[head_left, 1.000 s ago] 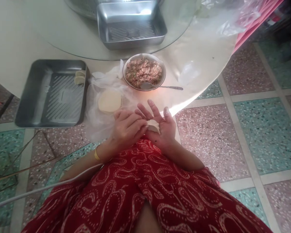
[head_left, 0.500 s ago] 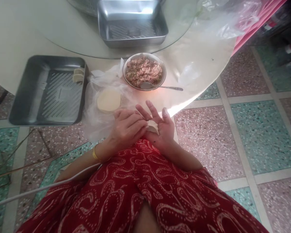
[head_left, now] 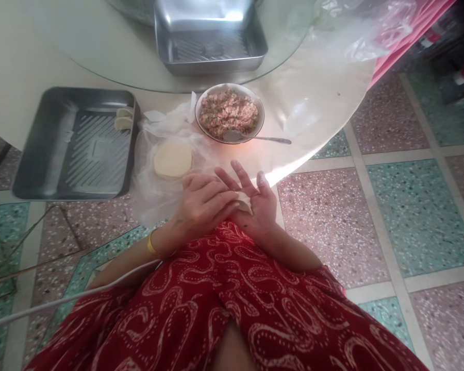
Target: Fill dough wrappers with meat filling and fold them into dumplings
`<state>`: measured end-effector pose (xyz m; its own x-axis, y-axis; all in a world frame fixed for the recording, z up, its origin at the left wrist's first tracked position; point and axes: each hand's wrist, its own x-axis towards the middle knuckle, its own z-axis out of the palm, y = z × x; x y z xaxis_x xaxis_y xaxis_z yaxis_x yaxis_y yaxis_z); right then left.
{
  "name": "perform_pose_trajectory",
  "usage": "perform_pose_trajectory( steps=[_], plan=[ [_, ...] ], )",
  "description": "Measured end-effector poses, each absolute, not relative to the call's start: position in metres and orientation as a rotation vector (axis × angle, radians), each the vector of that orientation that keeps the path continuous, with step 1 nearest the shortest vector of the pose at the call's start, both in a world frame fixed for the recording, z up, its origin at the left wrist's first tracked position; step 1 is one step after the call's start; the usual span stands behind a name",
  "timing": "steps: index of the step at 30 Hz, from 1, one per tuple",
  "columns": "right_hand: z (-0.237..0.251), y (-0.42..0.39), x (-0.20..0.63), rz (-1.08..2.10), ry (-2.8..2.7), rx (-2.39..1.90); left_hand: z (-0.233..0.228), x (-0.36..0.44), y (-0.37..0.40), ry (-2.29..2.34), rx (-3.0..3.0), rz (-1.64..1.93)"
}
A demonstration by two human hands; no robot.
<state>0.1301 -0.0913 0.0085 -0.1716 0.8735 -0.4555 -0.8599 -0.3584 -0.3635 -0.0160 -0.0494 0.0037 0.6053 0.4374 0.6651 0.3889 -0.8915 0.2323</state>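
A pale folded dumpling [head_left: 245, 201] sits between my two hands, above my lap near the table edge. My left hand [head_left: 204, 203] is closed on its edge, and the fingers cover much of it. My right hand [head_left: 261, 208] holds the dumpling from the other side, with several whitened fingers spread away from it. Just beyond the left hand, a stack of round wrappers [head_left: 172, 159] lies on a plastic bag [head_left: 145, 178]. Behind the hands stands a bowl [head_left: 261, 116] of minced filling [head_left: 228, 111], with a spoon [head_left: 270, 139] resting in it.
At the left is a dark metal tray [head_left: 34, 149] with a few dumplings [head_left: 123, 119] in its corner. Another metal tray [head_left: 216, 67] stands on the glass turntable [head_left: 112, 56]. Plastic bags [head_left: 355, 31] lie at the upper right. A white cable [head_left: 62, 300] crosses my left forearm.
My left fingers have shifted slightly right over the dumpling, so less of it shows. The view has moved a little; the bowl, trays and wrappers stay put.
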Motion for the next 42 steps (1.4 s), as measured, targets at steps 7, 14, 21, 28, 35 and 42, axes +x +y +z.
perform_pose_trajectory(
  steps=[7,14,21,28,35,42],
  plan=[
    [0.007,-0.091,0.131,1.825,-0.028,-0.679,0.002,-0.013,-0.05,0.687,2.793,1.158],
    [0.001,-0.092,0.132,1.788,-0.064,-0.63,0.003,-0.019,-0.052,0.764,2.747,1.2],
    [-0.004,-0.091,0.129,1.753,-0.055,-0.604,-0.002,-0.025,-0.055,0.766,2.799,1.16],
    [-0.002,-0.091,0.131,1.734,-0.062,-0.587,0.004,-0.027,-0.056,0.834,2.826,1.192],
    [-0.001,-0.091,0.129,1.683,-0.068,-0.622,-0.003,-0.023,-0.058,0.852,2.678,1.103],
    [-0.003,-0.092,0.131,1.668,-0.131,-0.642,-0.002,-0.027,-0.058,0.879,2.622,1.119]
  ],
)
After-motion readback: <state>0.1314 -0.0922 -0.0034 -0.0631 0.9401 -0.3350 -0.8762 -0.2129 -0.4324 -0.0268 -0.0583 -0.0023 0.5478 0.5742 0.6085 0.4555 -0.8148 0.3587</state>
